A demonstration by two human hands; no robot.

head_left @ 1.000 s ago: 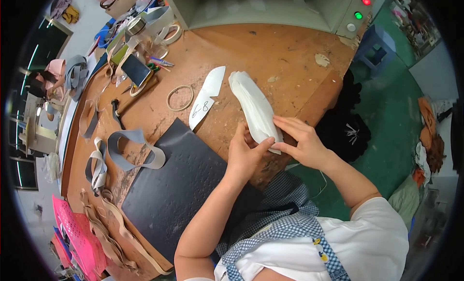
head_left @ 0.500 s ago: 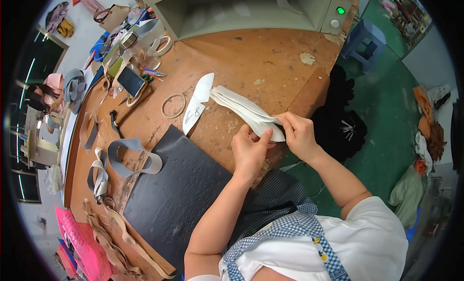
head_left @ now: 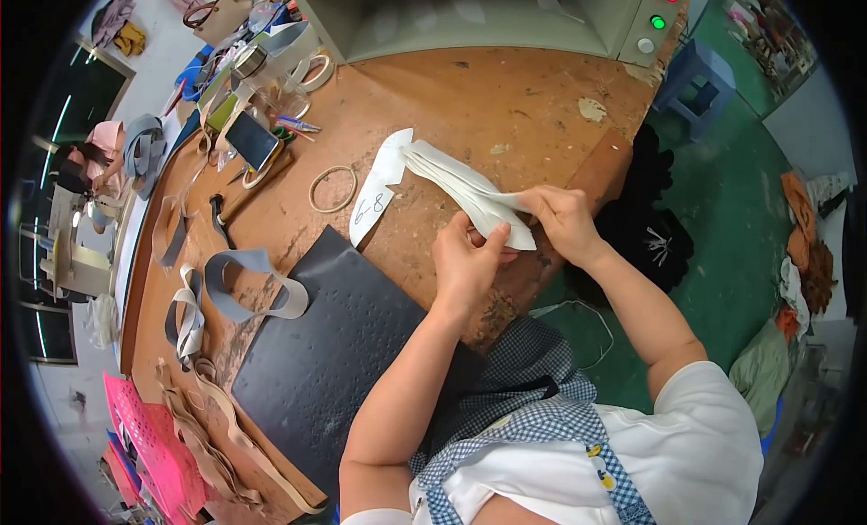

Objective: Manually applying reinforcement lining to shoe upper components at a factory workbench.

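A stack of thin, long white cut pieces (head_left: 456, 180) lies slantwise over the table's near right edge, its layers fanned apart; whether they are paper, cloth or leather I cannot tell. My left hand (head_left: 465, 261) is closed on the near end of the stack, thumb on top and fingers beneath. The tip of one piece is pinched in my right hand (head_left: 562, 223), lifted away from the other layers. Beside the far end of the stack, a curved white template (head_left: 379, 189) with handwriting lies flat.
A dark perforated mat (head_left: 334, 353) covers the near table (head_left: 433, 101). Left of it lie grey strips (head_left: 237, 286), beige strips (head_left: 212, 444), a tape ring (head_left: 332, 189), a hammer (head_left: 237, 200) and a phone (head_left: 252, 139). A grey open-fronted machine (head_left: 470, 37) stands at the back; a blue stool (head_left: 695, 87) is at right.
My right hand has drawn the pinched piece outward to the right, widening the gap from the stack. My left hand keeps its hold. The whole view has shifted slightly.
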